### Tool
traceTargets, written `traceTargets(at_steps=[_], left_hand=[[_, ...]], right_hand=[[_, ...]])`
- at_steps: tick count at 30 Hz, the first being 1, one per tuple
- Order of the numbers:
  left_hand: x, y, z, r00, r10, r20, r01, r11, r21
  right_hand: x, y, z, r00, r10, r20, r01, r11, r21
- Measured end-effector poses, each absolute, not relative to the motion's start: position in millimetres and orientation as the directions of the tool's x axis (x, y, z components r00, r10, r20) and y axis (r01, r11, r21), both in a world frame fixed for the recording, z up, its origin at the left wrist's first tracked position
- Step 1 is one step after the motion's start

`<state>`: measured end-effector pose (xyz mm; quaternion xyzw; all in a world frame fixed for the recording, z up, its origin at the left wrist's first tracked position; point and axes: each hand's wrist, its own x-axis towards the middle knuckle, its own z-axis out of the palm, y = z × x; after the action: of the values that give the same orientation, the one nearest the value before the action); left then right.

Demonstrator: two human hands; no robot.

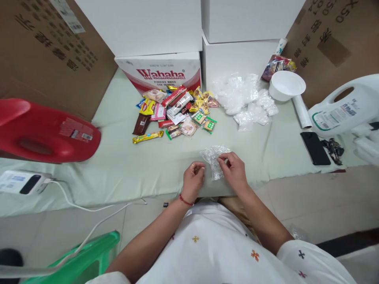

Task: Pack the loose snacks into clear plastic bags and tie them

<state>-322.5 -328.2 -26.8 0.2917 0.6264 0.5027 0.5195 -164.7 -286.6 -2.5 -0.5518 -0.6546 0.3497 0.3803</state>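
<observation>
A crinkled clear plastic bag (216,159) lies near the front of the table, between my two hands. My right hand (233,169) pinches its right side between thumb and fingertips. Just to the left, my left hand (194,179) is closed with curled fingers beside the bag's edge; whether it grips any of the plastic cannot be made out. Beyond my hands sits a pile of packaged snacks (179,104) in mixed wrappers. A heap of crumpled clear plastic bags (237,92) is to the right of the snacks.
A Wahaha box (161,73) and white boxes stand behind. Left are a red jug (53,136) and a white device (23,183) with a cable. Right are a white bowl (287,85), a plastic roll (302,112), a white detergent jug (345,106), a phone (315,148) and keys (334,150).
</observation>
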Motion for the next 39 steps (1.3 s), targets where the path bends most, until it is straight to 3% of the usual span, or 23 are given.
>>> traceTargets(at_steps=[2,6,9,11,13,17,21,26,35,39], left_hand=[[-323.9,-332.1,-30.9,-0.352,0.859,-0.371,-0.181,0.327,0.928],[-327.4,-337.2,-32.7,-0.373,0.849,-0.375,-0.204,0.319,0.925],[-334.5,-338.5,-31.0,-0.370,0.842,-0.393,-0.217,0.333,0.918],[-338.5,-337.4,-28.5,-0.358,0.838,-0.412,-0.227,0.349,0.909],[-338.8,-334.0,-24.6,-0.318,0.848,-0.424,-0.244,0.359,0.901],[-327.0,-320.9,-15.9,-0.148,0.911,-0.385,-0.285,0.334,0.899],[-317.3,-309.3,-13.6,-0.079,0.954,-0.291,-0.262,0.262,0.929],[-321.0,-309.7,-12.5,-0.092,0.957,-0.276,-0.264,0.244,0.933],[-316.5,-314.8,-1.2,-0.073,0.973,-0.218,-0.147,0.205,0.968],[-315.7,-314.0,-4.9,-0.086,0.965,-0.250,-0.207,0.228,0.951]], right_hand=[[-175.1,-283.8,-2.9,-0.190,0.968,0.166,0.611,0.249,-0.751],[-197.8,-269.6,-13.7,-0.334,0.942,-0.021,0.790,0.268,-0.552],[-197.9,-260.5,-22.6,-0.353,0.936,-0.015,0.686,0.247,-0.685],[-190.0,-260.0,-24.5,-0.303,0.953,0.016,0.487,0.170,-0.857],[-180.7,-264.2,-22.6,-0.258,0.965,-0.052,0.250,0.014,-0.968],[-171.0,-279.0,-13.0,-0.290,0.924,-0.249,-0.017,-0.265,-0.964],[-168.3,-288.4,-3.6,-0.219,0.935,-0.279,-0.102,-0.307,-0.946],[-159.5,-291.2,3.0,-0.058,0.964,-0.258,-0.159,-0.264,-0.951],[-157.3,-299.7,-5.4,-0.183,0.956,-0.228,-0.064,-0.243,-0.968],[-153.2,-300.5,-3.1,-0.174,0.956,-0.237,-0.108,-0.258,-0.960]])
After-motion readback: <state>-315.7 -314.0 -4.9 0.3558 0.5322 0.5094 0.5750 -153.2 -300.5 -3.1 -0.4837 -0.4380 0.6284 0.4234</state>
